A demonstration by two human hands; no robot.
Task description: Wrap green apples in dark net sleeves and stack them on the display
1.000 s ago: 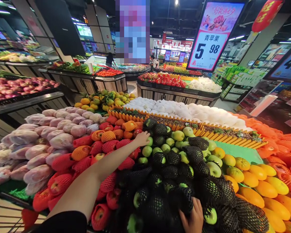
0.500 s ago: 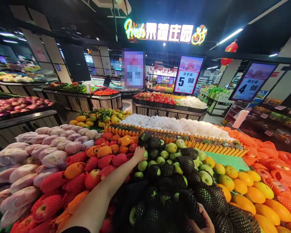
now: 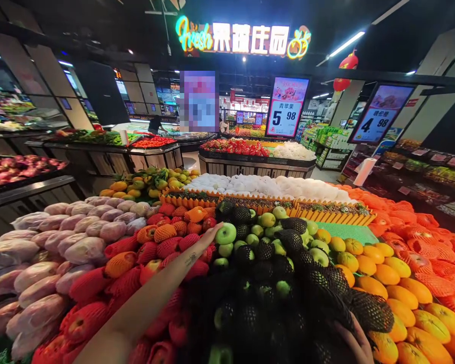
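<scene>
My left hand (image 3: 214,234) reaches out over the fruit with its fingers wrapped round a green apple (image 3: 226,233). The apple is bare and sits just above other green apples (image 3: 255,231). Low on the right, my right hand (image 3: 354,337) is closed on a black foam net sleeve (image 3: 335,298); its fingertips are partly hidden and the sleeve is dark and blurred. Many black-netted green apples (image 3: 265,250) lie between the two hands. Beneath my left forearm are red apples in red and orange foam nets (image 3: 85,283).
Oranges (image 3: 387,275) lie right of the black nets, with orange-netted fruit (image 3: 432,253) beyond. Wrapped pale fruit (image 3: 34,275) is heaped at left. A low yellow fence (image 3: 326,215) runs behind the apples, before white-netted fruit (image 3: 265,187). Price screens (image 3: 287,107) hang above.
My left hand now has a green apple in its grip, lifted slightly. The right hand and black sleeve have shifted right. The whole view has moved a little.
</scene>
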